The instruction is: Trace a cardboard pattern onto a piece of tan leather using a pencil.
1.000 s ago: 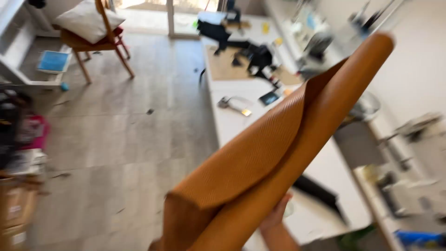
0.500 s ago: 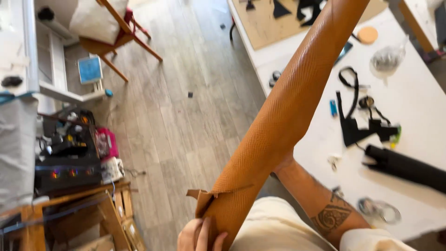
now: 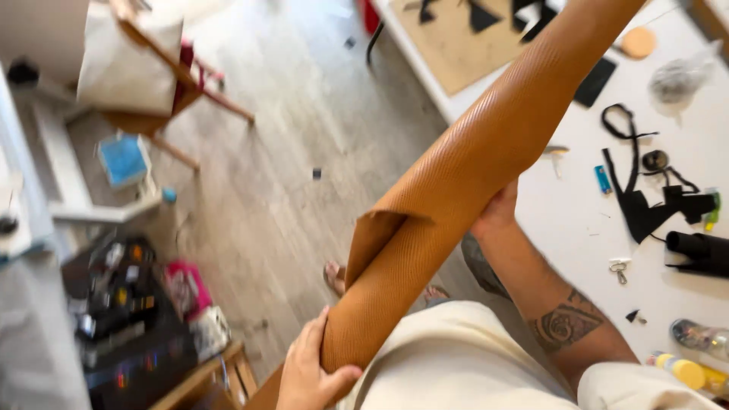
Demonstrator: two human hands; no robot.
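Tan leather roll gripped by left hand, right hand, beside white table edge

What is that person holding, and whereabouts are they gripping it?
A long roll of tan textured leather, held with both hands. The left hand wraps its fingers around the roll's near lower end; the right hand supports it from beneath, about midway along.

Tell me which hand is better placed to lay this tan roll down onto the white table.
Probably the right hand. It grips the tan roll about midway along, on the side next to the white table. The left hand holds the roll's lower end, farther from the table.
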